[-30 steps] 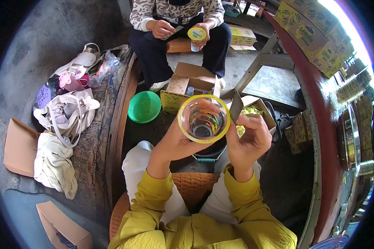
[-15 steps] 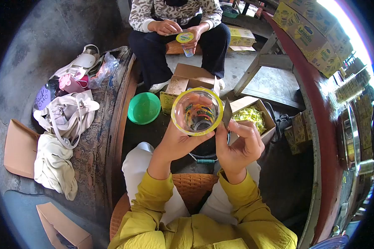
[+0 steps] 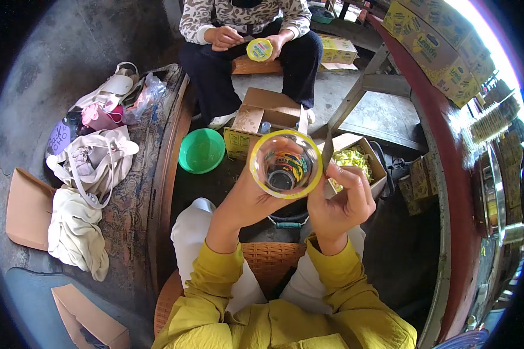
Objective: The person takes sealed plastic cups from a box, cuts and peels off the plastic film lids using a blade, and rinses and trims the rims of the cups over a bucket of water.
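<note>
A clear plastic cup (image 3: 281, 177) with a yellow rim and coloured print faces me, its mouth toward the camera. My left hand (image 3: 243, 198) is wrapped round its left side and underside. Between the thumb and fingers of my right hand (image 3: 346, 200) is a thin dark metal blade (image 3: 327, 149), held upright close to the right edge of the rim. Whether the blade touches the rim I cannot tell. Beyond my hands stands an open carton (image 3: 241, 139) with clear cups inside, and to its right a box (image 3: 378, 164) of yellow-green scraps.
Opposite sits a person (image 3: 247, 49) holding a yellow-lidded cup (image 3: 259, 50). A green basin (image 3: 202, 150) rests on the floor at left, near a bench with bags (image 3: 93, 157). A wooden table leg (image 3: 358, 96) and stacked cartons (image 3: 431, 49) are at right.
The cup in my left hand moved up-left, then back down-right, and the blade in my right hand shifted with it. The other person's cup has tilted, its lid now facing me.
</note>
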`<action>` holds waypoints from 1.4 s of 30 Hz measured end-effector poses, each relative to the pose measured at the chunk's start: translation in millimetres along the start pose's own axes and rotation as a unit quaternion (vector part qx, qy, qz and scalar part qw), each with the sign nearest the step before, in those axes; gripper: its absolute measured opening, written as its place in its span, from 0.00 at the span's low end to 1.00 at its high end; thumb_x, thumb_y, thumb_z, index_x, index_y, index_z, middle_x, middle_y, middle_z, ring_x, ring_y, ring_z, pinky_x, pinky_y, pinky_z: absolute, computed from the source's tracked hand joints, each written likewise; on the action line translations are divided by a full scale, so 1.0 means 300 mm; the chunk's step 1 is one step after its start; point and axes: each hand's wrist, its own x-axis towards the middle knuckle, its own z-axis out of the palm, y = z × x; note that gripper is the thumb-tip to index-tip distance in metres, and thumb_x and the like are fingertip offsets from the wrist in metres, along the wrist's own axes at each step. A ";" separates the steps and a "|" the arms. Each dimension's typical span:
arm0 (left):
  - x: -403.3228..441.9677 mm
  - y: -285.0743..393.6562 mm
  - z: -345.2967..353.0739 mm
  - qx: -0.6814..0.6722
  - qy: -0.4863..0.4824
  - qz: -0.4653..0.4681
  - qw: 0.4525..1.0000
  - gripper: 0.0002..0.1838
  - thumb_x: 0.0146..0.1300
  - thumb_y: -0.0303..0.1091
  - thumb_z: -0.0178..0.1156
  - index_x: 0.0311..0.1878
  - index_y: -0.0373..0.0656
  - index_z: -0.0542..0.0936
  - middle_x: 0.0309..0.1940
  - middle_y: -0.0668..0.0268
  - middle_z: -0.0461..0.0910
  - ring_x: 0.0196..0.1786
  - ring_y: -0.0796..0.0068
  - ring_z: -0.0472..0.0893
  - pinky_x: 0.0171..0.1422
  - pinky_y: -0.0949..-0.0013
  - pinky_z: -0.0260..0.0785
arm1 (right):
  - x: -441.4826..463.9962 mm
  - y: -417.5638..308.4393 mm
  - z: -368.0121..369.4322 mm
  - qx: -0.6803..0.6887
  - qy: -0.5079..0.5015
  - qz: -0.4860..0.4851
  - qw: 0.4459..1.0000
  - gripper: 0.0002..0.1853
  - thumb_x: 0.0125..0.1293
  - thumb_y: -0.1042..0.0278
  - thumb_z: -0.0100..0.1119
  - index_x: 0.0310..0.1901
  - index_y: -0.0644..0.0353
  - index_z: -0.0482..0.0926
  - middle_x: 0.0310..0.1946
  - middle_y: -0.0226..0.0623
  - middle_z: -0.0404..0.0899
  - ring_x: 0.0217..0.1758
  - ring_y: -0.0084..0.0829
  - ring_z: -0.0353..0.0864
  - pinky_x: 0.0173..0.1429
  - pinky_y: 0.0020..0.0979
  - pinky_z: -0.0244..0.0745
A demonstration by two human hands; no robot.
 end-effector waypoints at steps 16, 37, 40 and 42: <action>-0.001 0.012 -0.019 -0.076 -0.021 -0.032 0.996 0.32 0.55 0.29 0.63 0.60 0.40 0.58 0.52 0.59 0.67 0.58 0.70 0.67 0.61 0.67 0.61 | 0.005 0.000 -0.004 0.096 -0.012 0.059 0.994 0.09 0.42 0.85 0.65 0.27 0.65 0.78 0.18 0.34 0.74 0.19 0.22 0.73 0.24 0.20 0.65; -0.021 0.018 -0.024 -0.079 -0.009 -0.042 0.996 0.36 0.50 0.26 0.67 0.60 0.39 0.58 0.53 0.60 0.66 0.58 0.71 0.67 0.61 0.68 0.62 | -0.005 -0.004 0.005 0.076 -0.030 0.044 0.996 0.09 0.41 0.85 0.66 0.25 0.66 0.77 0.17 0.36 0.74 0.18 0.24 0.73 0.23 0.21 0.65; -0.020 0.014 -0.027 -0.065 -0.033 -0.034 0.997 0.36 0.49 0.25 0.67 0.60 0.39 0.58 0.53 0.61 0.66 0.57 0.73 0.67 0.61 0.69 0.62 | -0.007 -0.001 0.003 0.076 -0.024 0.052 0.996 0.09 0.40 0.85 0.65 0.26 0.65 0.78 0.17 0.35 0.74 0.18 0.24 0.72 0.23 0.20 0.65; -0.018 0.023 -0.030 -0.057 -0.038 -0.042 0.997 0.35 0.49 0.25 0.67 0.59 0.39 0.59 0.53 0.62 0.66 0.57 0.74 0.68 0.60 0.70 0.63 | -0.002 0.000 0.000 0.071 -0.023 0.046 0.996 0.09 0.40 0.85 0.65 0.26 0.65 0.78 0.17 0.35 0.73 0.18 0.23 0.72 0.24 0.20 0.65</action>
